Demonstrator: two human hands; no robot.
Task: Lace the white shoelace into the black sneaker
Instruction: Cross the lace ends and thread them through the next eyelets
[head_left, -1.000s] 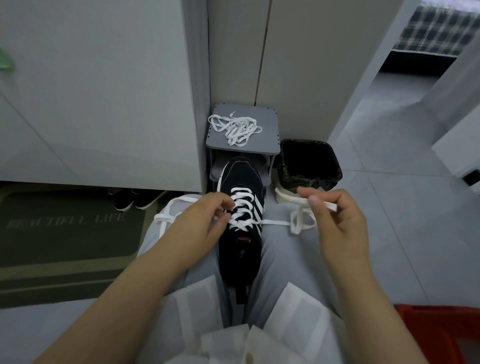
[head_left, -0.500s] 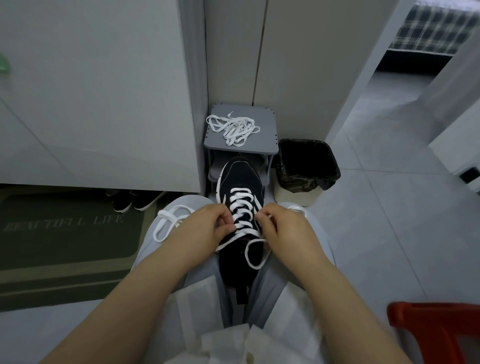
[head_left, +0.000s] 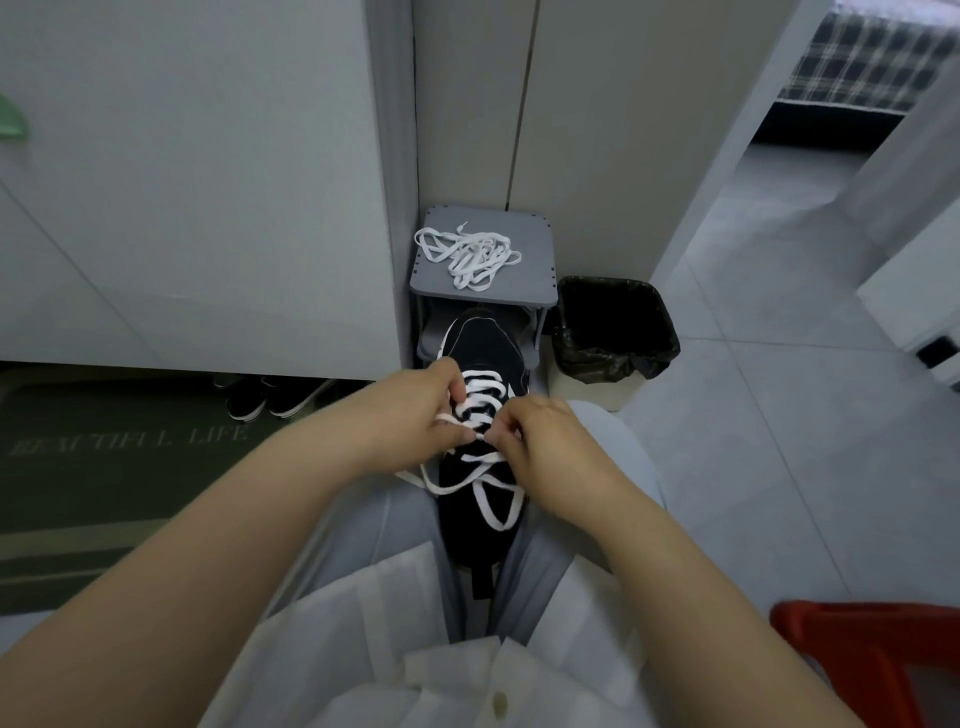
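A black sneaker (head_left: 485, 348) lies wedged between my knees, toe pointing away from me. A white shoelace (head_left: 485, 387) crosses its eyelets in several rows, and its loose ends hang in loops (head_left: 493, 499) over the tongue. My left hand (head_left: 415, 415) pinches the lace at the sneaker's left side. My right hand (head_left: 535, 441) pinches the lace at the right side, fingertips almost meeting the left hand's over the middle rows. The eyelets under my fingers are hidden.
A second white shoelace (head_left: 467, 254) lies bundled on a small grey stool (head_left: 530, 244) beyond the sneaker. A black-lined bin (head_left: 613, 322) stands to its right. A dark doormat (head_left: 104, 457) and other shoes (head_left: 275, 400) are at left; a red stool (head_left: 872, 660) is at lower right.
My right hand came in from the right, where it held the lace pulled out, to the sneaker's middle. The lace went slack and now loops over the tongue. Both hands have closed together.
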